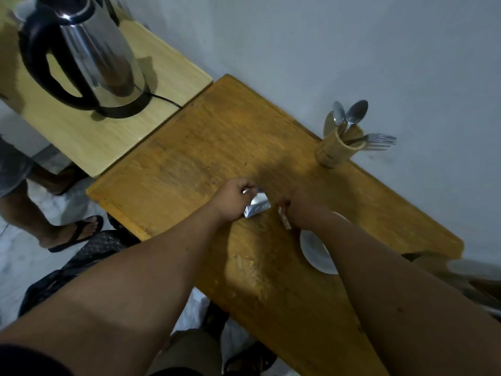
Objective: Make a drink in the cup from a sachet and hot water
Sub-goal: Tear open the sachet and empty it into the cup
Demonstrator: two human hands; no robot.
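Left hand (235, 198): fingers closing on a silver sachet (257, 206), holding it just above the worn wooden table (206, 147). Right hand (303, 206): fingers pinching a torn-off strip (285, 221), hanging just beside the sachet. White cup (315, 251): sitting on the table under the right forearm, partly hidden; steel kettle (92, 55) standing on the paler side table (89, 137), well apart; bamboo holder (336, 147) carrying spoons and a fork by the wall.

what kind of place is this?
Likely a home kitchen corner or small room: an electric kettle on a side table, a holder of spoons and forks on a worn wooden table.
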